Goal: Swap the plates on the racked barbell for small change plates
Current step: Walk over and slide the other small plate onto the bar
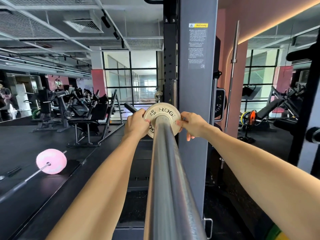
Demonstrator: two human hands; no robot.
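Barbell sleeve: long axis runs straight away from you; small change plate threaded on, face toward you, your left hand and right hand pinching its edges

Both arms stretched forward, left hand and right hand curled, thumbs pinching inward

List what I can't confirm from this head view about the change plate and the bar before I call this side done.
- Change plate: lower lettering hidden by the barbell sleeve and the left hand.
- Whether it sits against the collar: its back is hidden by its own face.
- Right hand fingers behind the rim: hidden.
- Sleeve's near end: cut off by the bottom edge.
- Warning label: text too small.
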